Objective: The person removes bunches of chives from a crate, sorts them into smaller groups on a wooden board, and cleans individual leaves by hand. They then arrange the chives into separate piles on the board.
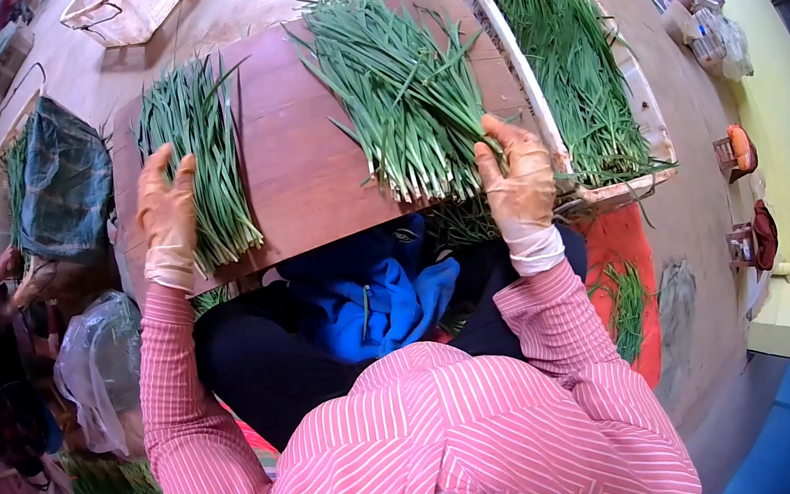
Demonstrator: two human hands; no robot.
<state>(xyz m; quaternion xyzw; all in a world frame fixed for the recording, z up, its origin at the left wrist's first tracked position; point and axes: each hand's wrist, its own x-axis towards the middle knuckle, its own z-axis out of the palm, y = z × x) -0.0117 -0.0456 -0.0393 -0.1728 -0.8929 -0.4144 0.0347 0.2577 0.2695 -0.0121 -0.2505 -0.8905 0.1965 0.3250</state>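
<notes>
Large leaf pile [393,86]: lies loose on the right part of the bench [283,131], pale ends toward us, green tips fanned away.
Leaves: we judge each one light, limp and easily bruised, probably slippery if damp; a whole handful likely flops at the tips.
Stalk ends [417,188]: they look firmer and straighter, so we judge the best hold to be just above them, with light, even pressure around a bundle.
Right grip [522,179]: gloved, at the pile's right edge near the stalk ends, thumb and forefinger a little apart; we cannot tell whether they pinch any stalks. Most of the pile lies to the left of it.
Small leaf pile [210,152]: lies at the bench's left end, narrower, ends also toward us, well apart from the large one.
Left grip [168,213]: gloved and spread, thumb and fingers over the small pile's left edge; we see nothing pinched.
Crate [521,78]: stands just right of the bench, holding more loose greens [579,80].
Blue cloth [374,311]: lies below the bench's near edge.
</notes>
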